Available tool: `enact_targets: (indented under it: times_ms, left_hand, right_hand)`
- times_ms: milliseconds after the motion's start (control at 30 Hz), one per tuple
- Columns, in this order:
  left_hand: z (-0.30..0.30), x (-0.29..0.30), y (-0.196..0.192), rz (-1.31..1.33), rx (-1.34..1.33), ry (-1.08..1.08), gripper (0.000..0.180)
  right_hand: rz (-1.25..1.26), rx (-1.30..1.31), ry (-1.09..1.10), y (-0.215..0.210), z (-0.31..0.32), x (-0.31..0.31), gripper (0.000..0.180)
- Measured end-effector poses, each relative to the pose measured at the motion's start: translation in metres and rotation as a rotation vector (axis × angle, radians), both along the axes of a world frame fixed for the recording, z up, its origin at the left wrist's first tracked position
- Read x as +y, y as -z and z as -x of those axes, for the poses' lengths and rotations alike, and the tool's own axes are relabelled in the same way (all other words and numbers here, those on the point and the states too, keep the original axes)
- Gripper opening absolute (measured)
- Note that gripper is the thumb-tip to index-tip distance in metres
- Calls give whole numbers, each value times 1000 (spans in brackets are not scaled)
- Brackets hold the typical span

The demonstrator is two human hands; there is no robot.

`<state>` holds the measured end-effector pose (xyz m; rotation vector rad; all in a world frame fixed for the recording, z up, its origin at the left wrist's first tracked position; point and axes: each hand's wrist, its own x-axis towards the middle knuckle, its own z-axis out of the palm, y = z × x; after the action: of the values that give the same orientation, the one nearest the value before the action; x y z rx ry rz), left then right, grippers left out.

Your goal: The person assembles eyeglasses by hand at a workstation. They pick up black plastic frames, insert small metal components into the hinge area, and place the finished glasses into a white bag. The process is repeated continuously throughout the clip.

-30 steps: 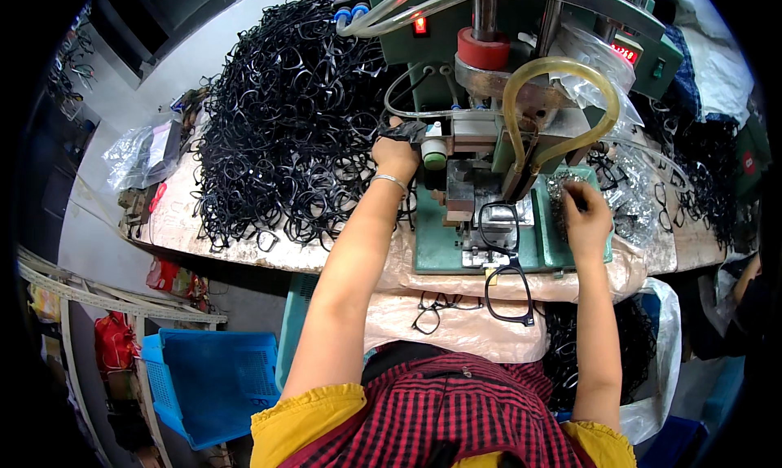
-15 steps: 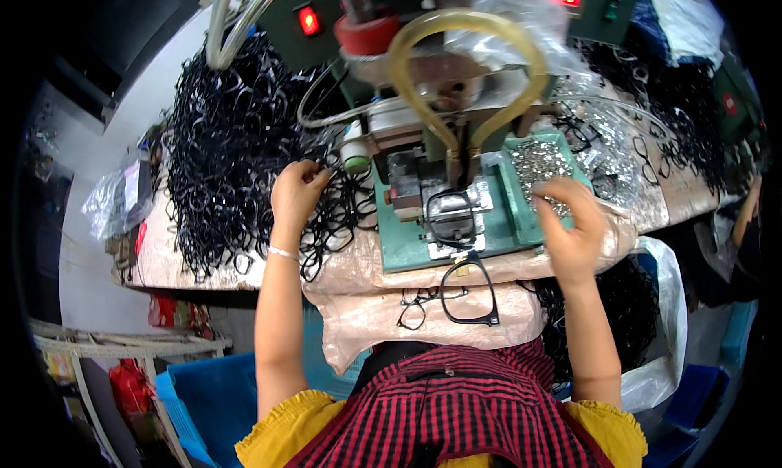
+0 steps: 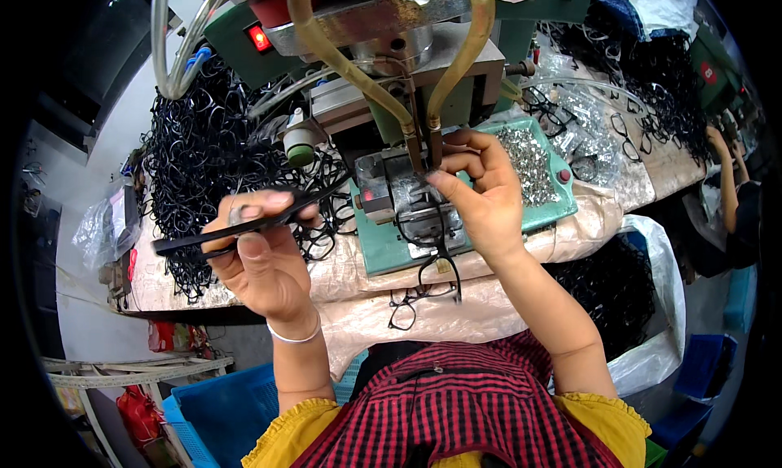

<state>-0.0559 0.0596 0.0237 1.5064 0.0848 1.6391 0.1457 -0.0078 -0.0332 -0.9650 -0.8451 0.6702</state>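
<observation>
My left hand (image 3: 265, 264) is closed around a black eyeglass frame (image 3: 204, 238), seen nearly edge-on, beside the machine. At the green bench machine (image 3: 375, 252), my right hand (image 3: 485, 195) reaches up to the metal fixture (image 3: 419, 203), thumb and fingertips drawn together just by the two upright tips. Whatever is between those fingertips is too small or hidden to make out. Another black eyeglass frame (image 3: 442, 260) is set at the fixture, one rim over the metal and the other hanging toward me.
A green tray (image 3: 564, 210) of small metal parts stands right of the fixture. Tangled black eyeglass frames (image 3: 195, 150) are heaped at the left. Two yellowish hoses (image 3: 358, 77) hang over the fixture. More frames (image 3: 607, 301) fill a bag below the table edge. Another person's arm (image 3: 725, 183) shows far right.
My left hand has come away from the heap with an eyeglass frame. My right hand has gone from the parts tray to the fixture. The whole view has shifted.
</observation>
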Motion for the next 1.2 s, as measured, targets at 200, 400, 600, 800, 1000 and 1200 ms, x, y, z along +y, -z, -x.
enact_targets:
  times_ms: [200,400,600,800,1000,1200]
  left_hand:
    - [-20,11,-9,-119,54,-30,11]
    - [-27,-14,19,-564,610,-64,9]
    - [-27,-11,41,-718,645,-90,16]
    - [-30,-19,53,-632,609,-135,22]
    - [16,-66,72,-392,701,-631,21]
    - [93,50,4,-83,671,-1309,31]
  right_hand:
    - [-2,-68,8,-19,12,-11,51]
    - [368,-919,393,21,-71,-24,27]
    - [461,-1095,574,71,-110,-34,15]
    - [279,-1322,420,59,-100,-15,11]
    - [452,-1040,518,63,-110,-14,8]
    - [433,-922,612,65,-104,-27,12]
